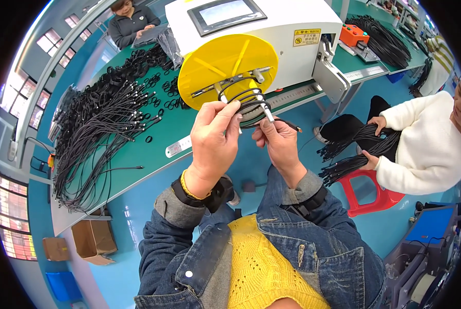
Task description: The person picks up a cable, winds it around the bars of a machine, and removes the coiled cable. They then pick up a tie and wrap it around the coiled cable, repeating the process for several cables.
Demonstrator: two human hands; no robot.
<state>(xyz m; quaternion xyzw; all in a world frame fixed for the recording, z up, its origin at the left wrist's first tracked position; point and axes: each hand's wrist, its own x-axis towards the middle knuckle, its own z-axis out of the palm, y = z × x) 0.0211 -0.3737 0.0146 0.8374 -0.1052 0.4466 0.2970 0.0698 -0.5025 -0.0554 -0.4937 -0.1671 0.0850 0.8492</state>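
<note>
1. plainly printed: one yellow warning label (306, 37), black text and small symbols, on the side of the white machine (292, 51). the screen (225, 13) on top is too small to read.
2. a ruler strip (292, 96) with graduations lies under the machine; a pale printed tag (179, 147) sits on the near edge of the green table (158, 140).
3. black cable (248, 93): looped in several turns around the light-coloured prongs (268, 110) that stand out from the yellow disc (228, 62).
4. left hand (215, 136): thumb and forefinger pressed together at the left side of the coil; cannot tell whether a strand sits between them.
5. right hand (281, 149): thumb and fingers pinching the cable just below the right prong's tip; one cable end sticks out past the fingers to the right.
6. counts: one disc, one machine, one orange box (354, 35), one red stool (390, 198), two cardboard boxes. loose cables (94, 129) piled at left: many, overlapping, uncountable.
7. at right, one person in white fleece (421, 144) holds black cable bundles in both hands.
</note>
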